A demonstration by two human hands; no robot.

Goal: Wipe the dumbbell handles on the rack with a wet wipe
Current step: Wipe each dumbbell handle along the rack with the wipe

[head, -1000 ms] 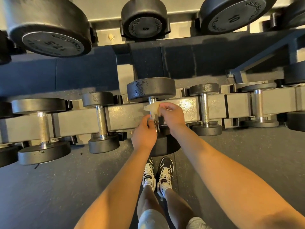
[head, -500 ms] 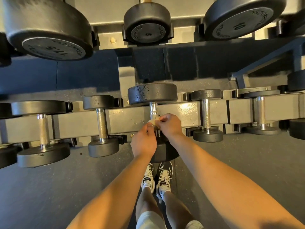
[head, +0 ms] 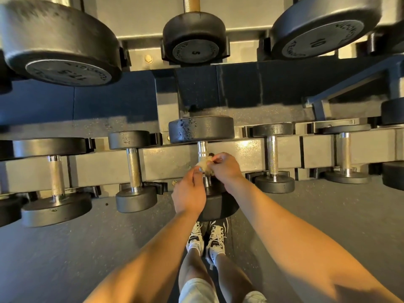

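Observation:
A black dumbbell [head: 201, 129] lies on the lower tier of the grey rack [head: 168, 165], directly in front of me. Its chrome handle [head: 202, 149] shows only at the far end. A crumpled pale wet wipe [head: 204, 164] is bunched over the middle of the handle. My right hand [head: 225, 168] pinches the wipe from the right. My left hand [head: 189, 193] pinches the wipe's left side, with its fingers curled beside the handle. Both hands hide the near half of the handle.
Smaller dumbbells sit left [head: 133, 169] and right [head: 272, 156] of the centre one, with more further out [head: 54, 176] [head: 346, 156]. Larger dumbbell heads hang on the upper tier [head: 194, 40]. My legs and sneakers [head: 206, 237] stand on the grey floor below.
Both hands slid the wipe along the handle toward me, then a little back up. The wipe is more bunched than a second ago. My head moved closer.

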